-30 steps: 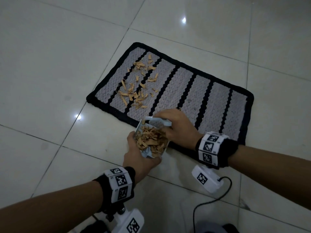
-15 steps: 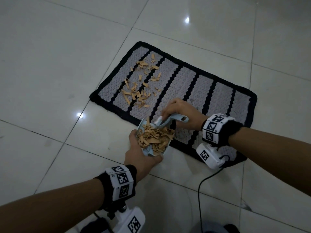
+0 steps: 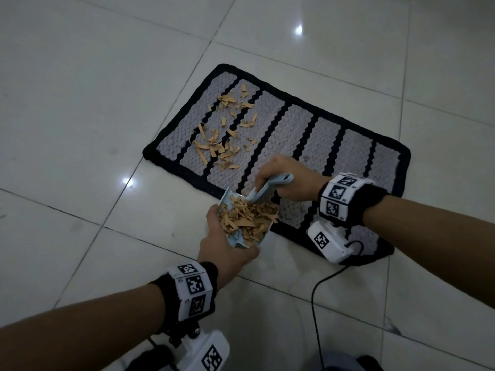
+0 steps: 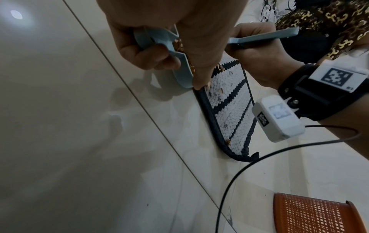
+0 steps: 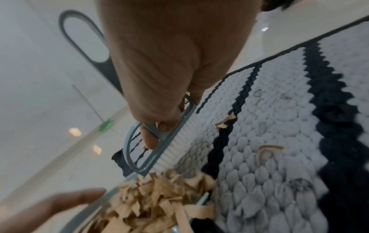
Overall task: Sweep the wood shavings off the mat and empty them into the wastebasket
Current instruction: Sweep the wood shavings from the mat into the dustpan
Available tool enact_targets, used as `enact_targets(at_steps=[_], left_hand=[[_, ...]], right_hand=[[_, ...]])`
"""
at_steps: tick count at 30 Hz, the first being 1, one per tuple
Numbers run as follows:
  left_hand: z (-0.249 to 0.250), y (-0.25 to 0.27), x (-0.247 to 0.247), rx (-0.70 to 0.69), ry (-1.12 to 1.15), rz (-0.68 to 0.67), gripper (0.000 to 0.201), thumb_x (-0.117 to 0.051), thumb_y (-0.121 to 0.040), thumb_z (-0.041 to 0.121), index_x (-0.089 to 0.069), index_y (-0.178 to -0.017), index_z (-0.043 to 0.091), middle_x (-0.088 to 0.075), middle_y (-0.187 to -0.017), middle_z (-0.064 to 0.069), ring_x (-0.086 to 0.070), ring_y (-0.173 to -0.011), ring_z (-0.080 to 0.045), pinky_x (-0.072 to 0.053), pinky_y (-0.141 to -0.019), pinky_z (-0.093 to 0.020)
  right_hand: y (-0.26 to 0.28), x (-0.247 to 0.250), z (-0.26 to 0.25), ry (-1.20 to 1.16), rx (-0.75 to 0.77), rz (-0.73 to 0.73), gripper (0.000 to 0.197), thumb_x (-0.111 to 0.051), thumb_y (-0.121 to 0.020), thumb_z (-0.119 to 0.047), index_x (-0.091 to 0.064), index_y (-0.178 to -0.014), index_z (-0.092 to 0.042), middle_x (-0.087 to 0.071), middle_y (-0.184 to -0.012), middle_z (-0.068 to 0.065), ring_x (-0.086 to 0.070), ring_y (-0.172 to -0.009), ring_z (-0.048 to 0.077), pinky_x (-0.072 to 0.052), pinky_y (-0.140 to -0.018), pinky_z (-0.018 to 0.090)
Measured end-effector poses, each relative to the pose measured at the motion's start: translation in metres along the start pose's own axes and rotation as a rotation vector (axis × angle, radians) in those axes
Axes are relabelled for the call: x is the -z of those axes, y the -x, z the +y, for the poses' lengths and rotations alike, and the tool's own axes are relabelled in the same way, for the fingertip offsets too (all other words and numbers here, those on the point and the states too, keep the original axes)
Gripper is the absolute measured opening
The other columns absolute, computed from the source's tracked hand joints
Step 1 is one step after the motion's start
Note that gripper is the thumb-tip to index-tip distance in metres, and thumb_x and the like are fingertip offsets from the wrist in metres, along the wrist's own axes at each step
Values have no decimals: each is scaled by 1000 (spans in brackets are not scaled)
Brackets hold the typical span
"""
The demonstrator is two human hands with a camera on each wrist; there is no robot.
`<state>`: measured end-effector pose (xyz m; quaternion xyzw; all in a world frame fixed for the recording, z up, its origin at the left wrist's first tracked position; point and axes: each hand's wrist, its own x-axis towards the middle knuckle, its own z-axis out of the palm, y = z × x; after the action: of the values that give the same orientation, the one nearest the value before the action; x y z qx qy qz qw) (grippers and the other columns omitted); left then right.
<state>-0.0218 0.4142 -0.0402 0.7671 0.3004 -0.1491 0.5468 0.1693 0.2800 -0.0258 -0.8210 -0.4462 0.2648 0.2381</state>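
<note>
A grey mat (image 3: pixel 297 135) with black stripes lies on the tiled floor; loose wood shavings (image 3: pixel 222 140) are scattered over its left part. My left hand (image 3: pixel 227 239) grips a light blue dustpan (image 3: pixel 235 241) heaped with shavings (image 3: pixel 249 216), held at the mat's near edge. My right hand (image 3: pixel 284 180) holds a light blue hand brush (image 3: pixel 270 184) by its handle, white bristles (image 5: pixel 175 141) down at the dustpan's mouth. An orange mesh wastebasket (image 4: pixel 311 212) shows only in the left wrist view, at the lower right.
Glossy pale floor tiles (image 3: pixel 80 116) surround the mat. A black cable (image 3: pixel 318 311) runs across the floor below my right wrist. A patterned garment (image 4: pixel 329 20) shows at the top right in the left wrist view.
My right hand has drawn back to the right off the dustpan, bringing the brush handle into sight. The dustpan has stayed in my left hand at the mat's near edge.
</note>
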Motion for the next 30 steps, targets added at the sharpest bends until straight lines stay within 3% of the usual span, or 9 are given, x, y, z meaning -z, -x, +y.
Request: enact_targets(at_steps=[1, 4, 6, 9, 13, 15, 19, 24, 30], left_hand=[[-1, 0, 0, -3, -3, 0, 109, -87, -69, 28, -11, -149, 32, -53, -111, 10, -55, -90, -12, -45, -79, -23], [-2, 0, -1, -22, -3, -4, 111, -87, -70, 27, -10, -150, 30, -51, -110, 12, -54, -93, -11, -44, -82, -22], [-3, 1, -4, -34, -7, -16, 111, -87, -69, 25, -11, -150, 30, -50, -110, 13, -53, -96, -9, -42, -83, -21], [-4, 0, -7, -47, -11, -27, 112, -88, -68, 25, -11, -150, 30, -51, -110, 14, -54, -97, -9, -42, -83, -20], [-5, -2, -8, -35, -16, -29, 114, -88, -67, 26, -11, -151, 30, -54, -112, 10, -58, -100, -15, -46, -86, -24], [-5, -3, -8, -33, -17, -34, 113, -88, -67, 27, -11, -150, 31, -55, -112, 9, -58, -98, -15, -48, -87, -25], [-6, -4, -7, -26, -30, -29, 109, -88, -65, 28, -16, -146, 35, -58, -109, 9, -62, -95, -16, -51, -85, -29], [-8, -7, -8, -47, -17, -49, 105, -86, -69, 22, -16, -147, 32, -60, -109, 7, -61, -88, -16, -48, -71, -24], [-12, -11, -10, -57, -34, -60, 112, -85, -72, 24, -6, -151, 29, -58, -112, 2, -65, -99, -27, -51, -80, -32]], right_hand=[[3, 1, 2, -21, -12, 49, 36, -53, -70, 15, -74, -89, -7, -71, -86, 5, -62, -77, 16, -53, -69, 30], [9, 2, 17, -66, -158, 246, 31, -50, -82, 13, -69, -99, -4, -67, -88, 12, -60, -77, 25, -47, -62, 32], [15, 7, 29, -79, -277, 359, 27, -48, -92, 4, -64, -111, -5, -66, -97, 15, -58, -83, 25, -42, -66, 31], [21, 10, 47, -50, -376, 473, 29, -46, -94, -2, -62, -117, -7, -66, -103, 16, -59, -89, 29, -50, -71, 36], [22, -8, 48, -26, -396, 475, 35, -48, -91, 0, -62, -122, -8, -66, -101, 13, -57, -81, 25, -40, -65, 24], [25, -24, 33, -28, -355, 487, 34, -50, -88, 4, -63, -118, -4, -66, -106, 17, -57, -83, 26, -40, -68, 27], [35, -63, -3, 83, -279, 419, 40, -52, -83, 0, -62, -121, -6, -66, -108, 16, -58, -93, 35, -50, -77, 46], [43, -94, -42, 146, -219, 323, 37, -52, -89, -17, -59, -124, -10, -63, -114, 14, -55, -94, 33, -47, -80, 44], [53, -100, -65, 196, -192, 335, 45, -49, -83, -19, -56, -127, -10, -61, -117, 14, -56, -97, 36, -48, -76, 46]])
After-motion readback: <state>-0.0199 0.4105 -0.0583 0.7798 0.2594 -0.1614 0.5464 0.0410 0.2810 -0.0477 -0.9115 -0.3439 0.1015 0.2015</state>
